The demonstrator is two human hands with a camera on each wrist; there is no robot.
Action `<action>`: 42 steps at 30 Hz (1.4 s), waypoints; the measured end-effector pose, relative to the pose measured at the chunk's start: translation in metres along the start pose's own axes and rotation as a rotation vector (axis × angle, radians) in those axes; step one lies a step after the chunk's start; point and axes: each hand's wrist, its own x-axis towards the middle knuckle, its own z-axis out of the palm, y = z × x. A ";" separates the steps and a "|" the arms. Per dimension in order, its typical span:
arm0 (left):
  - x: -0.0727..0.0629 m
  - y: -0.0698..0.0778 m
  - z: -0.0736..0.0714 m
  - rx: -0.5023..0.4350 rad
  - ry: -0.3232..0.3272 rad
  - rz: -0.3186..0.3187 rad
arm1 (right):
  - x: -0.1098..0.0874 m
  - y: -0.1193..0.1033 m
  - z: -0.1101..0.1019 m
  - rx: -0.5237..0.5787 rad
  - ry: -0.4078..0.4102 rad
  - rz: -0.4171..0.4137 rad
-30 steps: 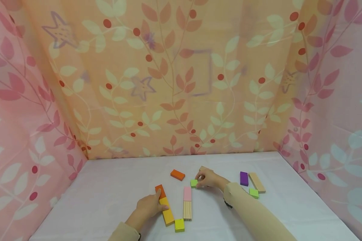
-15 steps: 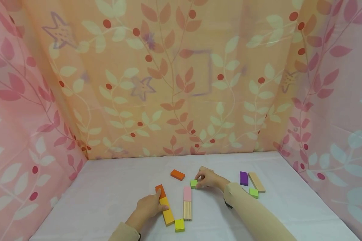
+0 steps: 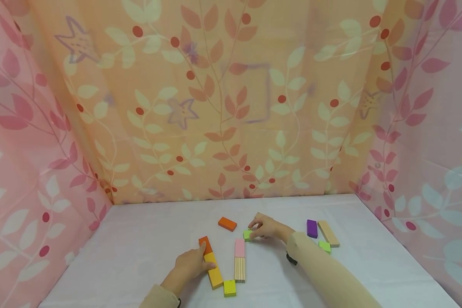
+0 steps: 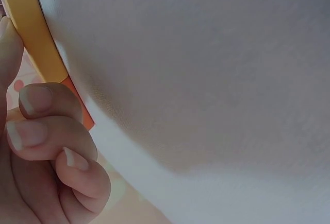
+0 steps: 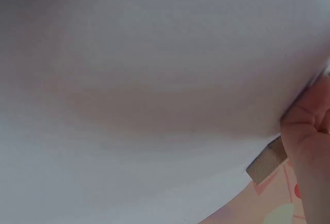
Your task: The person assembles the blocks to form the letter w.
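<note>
My left hand [image 3: 190, 260] lies over a row of two flat blocks, an orange block [image 3: 204, 239] and a longer yellow block [image 3: 216, 278]. Its thumb touches the yellow one, and the left wrist view shows the other fingers curled beside the yellow block [image 4: 38, 33]. Further right, my right hand [image 3: 267, 226] has thumb and forefinger at a small light green block [image 3: 247, 235], partly covered by the thumb. Just in front of that block, a pink block [image 3: 239, 248] adjoins a striped wooden block [image 3: 239, 269]. A yellow-green cube [image 3: 229, 288] sits nearest me.
Beyond the hands lies a loose orange block [image 3: 227, 223]. On the right are a purple block [image 3: 312, 229], a wooden plank [image 3: 329, 234] and another light green block [image 3: 324, 247]. A wooden block [image 5: 268, 165] shows behind my right hand. Patterned curtains [image 3: 215, 171] border the white table [image 3: 138, 231].
My right hand has shifted slightly, its forefinger a little higher, and now covers more of the wooden block behind it. The left hand and the blocks stay where they were.
</note>
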 end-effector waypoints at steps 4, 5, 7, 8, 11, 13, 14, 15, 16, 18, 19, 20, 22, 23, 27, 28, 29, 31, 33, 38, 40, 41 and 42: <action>0.000 -0.002 -0.001 -0.015 0.005 0.003 | 0.005 -0.004 -0.003 0.009 -0.023 0.027; 0.000 -0.001 -0.001 -0.016 0.005 0.006 | 0.008 -0.005 -0.004 0.008 -0.022 0.029; 0.000 -0.001 -0.001 -0.018 0.006 0.006 | 0.013 -0.008 -0.004 0.001 -0.004 0.030; 0.000 0.000 -0.002 -0.020 0.005 0.004 | 0.016 -0.010 -0.003 -0.007 0.013 0.020; 0.001 0.001 -0.001 -0.016 0.006 0.002 | 0.027 -0.017 0.000 -0.033 0.060 -0.004; 0.002 0.001 -0.001 -0.027 0.001 -0.003 | 0.034 -0.021 0.004 -0.050 0.070 -0.020; 0.003 0.001 0.000 -0.031 0.000 -0.003 | 0.037 -0.023 0.006 -0.057 0.064 -0.024; 0.004 0.001 0.000 -0.036 -0.002 -0.002 | 0.039 -0.025 0.009 -0.061 0.051 -0.024; 0.004 0.001 0.001 -0.033 -0.004 0.004 | 0.042 -0.026 0.012 -0.067 0.035 -0.022; 0.004 0.002 0.001 -0.019 0.000 0.023 | 0.045 -0.029 0.016 -0.093 0.010 -0.006; 0.003 0.003 0.001 -0.006 0.009 0.040 | 0.047 -0.030 0.018 -0.116 0.005 0.005; 0.003 0.003 0.001 0.013 0.019 0.057 | 0.048 -0.032 0.020 -0.141 0.007 0.023; 0.002 0.006 0.001 0.049 0.046 0.093 | 0.050 -0.033 0.023 -0.195 0.020 0.068; 0.001 0.008 0.001 0.066 0.063 0.110 | 0.051 -0.034 0.024 -0.228 0.030 0.086; 0.001 0.019 0.002 0.091 0.088 0.169 | 0.051 -0.039 0.027 -0.292 0.066 0.119; 0.001 0.023 0.003 0.094 0.087 0.186 | 0.050 -0.041 0.027 -0.302 0.074 0.112; 0.002 0.028 0.004 0.093 0.084 0.205 | 0.049 -0.042 0.028 -0.302 0.085 0.108; 0.004 0.037 0.006 0.089 0.066 0.234 | 0.047 -0.043 0.029 -0.307 0.103 0.099; 0.006 0.045 0.008 0.095 0.048 0.254 | 0.048 -0.042 0.029 -0.319 0.117 0.089; 0.012 0.061 0.013 0.124 -0.019 0.253 | 0.053 -0.035 0.031 -0.331 0.122 0.083; 0.013 0.064 0.014 0.141 -0.032 0.245 | 0.056 -0.032 0.031 -0.320 0.120 0.075; 0.013 0.065 0.014 0.146 -0.032 0.243 | 0.057 -0.030 0.031 -0.309 0.121 0.073; 0.013 0.066 0.015 0.150 -0.032 0.239 | 0.058 -0.029 0.031 -0.294 0.121 0.067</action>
